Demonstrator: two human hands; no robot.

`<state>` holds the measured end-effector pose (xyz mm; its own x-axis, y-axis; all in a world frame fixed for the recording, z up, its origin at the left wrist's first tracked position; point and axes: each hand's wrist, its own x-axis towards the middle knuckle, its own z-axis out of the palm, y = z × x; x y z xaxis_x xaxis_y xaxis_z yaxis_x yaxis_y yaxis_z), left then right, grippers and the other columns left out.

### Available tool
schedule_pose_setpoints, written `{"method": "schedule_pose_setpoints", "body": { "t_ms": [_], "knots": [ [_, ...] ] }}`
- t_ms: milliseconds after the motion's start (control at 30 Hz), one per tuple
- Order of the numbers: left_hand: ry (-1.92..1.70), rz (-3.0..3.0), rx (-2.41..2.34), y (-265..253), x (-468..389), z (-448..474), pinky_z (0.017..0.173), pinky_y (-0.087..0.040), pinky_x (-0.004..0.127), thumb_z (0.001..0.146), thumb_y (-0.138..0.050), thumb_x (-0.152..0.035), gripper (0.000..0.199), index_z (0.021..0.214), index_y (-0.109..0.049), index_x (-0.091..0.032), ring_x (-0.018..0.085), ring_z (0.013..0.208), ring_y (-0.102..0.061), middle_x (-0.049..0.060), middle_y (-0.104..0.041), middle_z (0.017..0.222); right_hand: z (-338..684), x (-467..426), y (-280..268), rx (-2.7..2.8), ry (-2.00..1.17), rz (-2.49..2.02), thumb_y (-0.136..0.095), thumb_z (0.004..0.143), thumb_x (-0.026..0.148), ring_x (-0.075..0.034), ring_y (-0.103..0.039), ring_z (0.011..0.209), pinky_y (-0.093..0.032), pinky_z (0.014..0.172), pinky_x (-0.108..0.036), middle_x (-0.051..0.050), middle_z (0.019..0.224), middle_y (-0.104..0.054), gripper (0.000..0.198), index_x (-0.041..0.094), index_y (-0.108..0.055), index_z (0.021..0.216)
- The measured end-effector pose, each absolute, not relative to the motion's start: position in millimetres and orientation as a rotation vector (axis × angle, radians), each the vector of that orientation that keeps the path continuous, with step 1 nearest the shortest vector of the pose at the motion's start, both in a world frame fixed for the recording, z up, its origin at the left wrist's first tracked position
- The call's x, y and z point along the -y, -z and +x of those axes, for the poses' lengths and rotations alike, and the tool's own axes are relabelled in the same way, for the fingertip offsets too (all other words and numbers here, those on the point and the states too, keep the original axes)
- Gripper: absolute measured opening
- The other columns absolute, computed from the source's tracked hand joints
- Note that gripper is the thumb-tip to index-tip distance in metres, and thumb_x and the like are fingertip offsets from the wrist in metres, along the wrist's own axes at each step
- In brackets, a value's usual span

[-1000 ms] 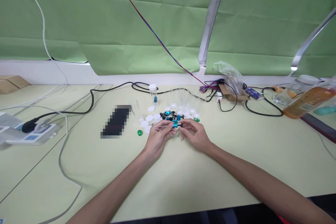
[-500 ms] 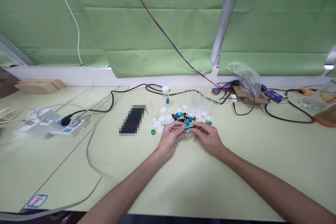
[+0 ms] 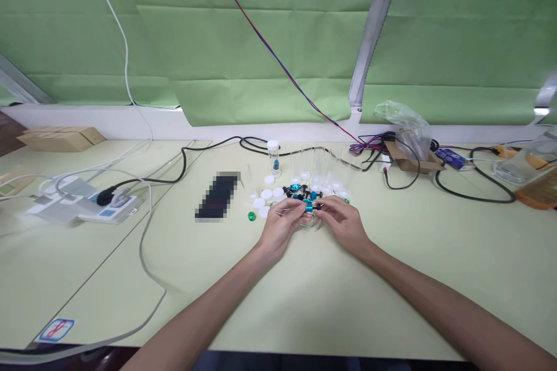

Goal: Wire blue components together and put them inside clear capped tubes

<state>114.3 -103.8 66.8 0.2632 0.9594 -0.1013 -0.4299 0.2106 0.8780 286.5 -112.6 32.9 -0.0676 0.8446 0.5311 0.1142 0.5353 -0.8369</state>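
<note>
Between thumb and fingers, my left hand point(image 3: 281, 226) pinches a small shiny blue cylinder with thin wire legs point(image 3: 309, 208). My right hand point(image 3: 343, 220) is closed at the cylinder's black end piece point(image 3: 317, 207); its fingertips hide part of it. Just beyond the hands lies a pile of similar blue and black parts point(image 3: 297, 188). White round caps point(image 3: 260, 203) spread to the left of the pile, and a green piece point(image 3: 251, 216) sits nearer me. A clear tube with a white cap point(image 3: 273, 159) stands behind, a blue part inside it.
Several clear tubes point(image 3: 319, 159) stand behind the pile. A pixelated dark rectangle point(image 3: 217, 196) lies left of the caps. Farther left are a white power strip point(image 3: 111, 211) and cables. A cardboard box with a plastic bag point(image 3: 413, 156) and an orange-based clear container point(image 3: 537, 188) stand right.
The whole view has shifted slightly. Both hands keep nearly the same pose around the blue cylinder, the right fingertips still at its black end.
</note>
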Motion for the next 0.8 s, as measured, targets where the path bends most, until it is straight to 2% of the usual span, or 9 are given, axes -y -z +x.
{"method": "schedule_pose_setpoints", "body": {
  "t_ms": [133,267,467,633,800],
  "knots": [
    [-1.125,0.840,-0.773,-67.3,102.9,114.5,0.073,-0.054,0.024,0.068,-0.081,-0.026,0.021,0.080,-0.069,-0.013,0.011,0.066,-0.066,0.002,-0.068,0.069,286.7,112.1,-32.9,1.547,-0.731,-0.828,-0.065,0.087,0.026,-0.018,-0.065,0.086,-0.063,0.069,-0.032,-0.007,0.102,-0.062,0.019,0.025,-0.070,0.105],
    [-1.118,0.825,-0.778,-67.6,103.6,113.5,0.073,-0.054,0.024,0.068,-0.082,-0.027,0.022,0.079,-0.069,-0.014,0.012,0.066,-0.066,0.002,-0.068,0.069,287.7,112.6,-34.9,1.569,-0.716,-0.846,-0.064,0.088,0.025,-0.018,-0.065,0.086,-0.062,0.072,-0.034,-0.008,0.107,-0.061,0.020,0.025,-0.070,0.106],
    [-1.092,0.857,-0.803,-68.9,103.4,111.5,0.072,-0.054,0.025,0.067,-0.082,-0.028,0.024,0.082,-0.070,-0.014,0.014,0.070,-0.067,0.003,-0.069,0.071,286.6,112.6,-34.3,1.531,-0.742,-0.908,-0.062,0.089,0.030,-0.016,-0.065,0.071,-0.060,0.068,-0.032,-0.007,0.098,-0.064,0.018,0.022,-0.067,0.104],
    [-1.068,0.899,-0.827,-68.3,103.7,110.2,0.066,-0.053,0.024,0.068,-0.082,-0.029,0.023,0.083,-0.070,-0.015,0.013,0.068,-0.066,0.002,-0.068,0.071,284.8,112.7,-33.4,1.454,-0.859,-0.917,-0.061,0.089,0.033,-0.013,-0.063,0.055,-0.054,0.053,-0.027,-0.002,0.078,-0.066,0.018,0.021,-0.063,0.102],
    [-1.066,0.878,-0.805,-67.3,104.3,110.7,0.072,-0.053,0.024,0.066,-0.082,-0.028,0.023,0.081,-0.071,-0.015,0.011,0.067,-0.065,0.002,-0.069,0.072,284.7,112.7,-33.5,1.465,-0.870,-0.914,-0.056,0.092,0.036,-0.013,-0.060,0.048,-0.050,0.046,-0.026,0.002,0.061,-0.061,0.018,0.020,-0.064,0.093]
  ]
}}
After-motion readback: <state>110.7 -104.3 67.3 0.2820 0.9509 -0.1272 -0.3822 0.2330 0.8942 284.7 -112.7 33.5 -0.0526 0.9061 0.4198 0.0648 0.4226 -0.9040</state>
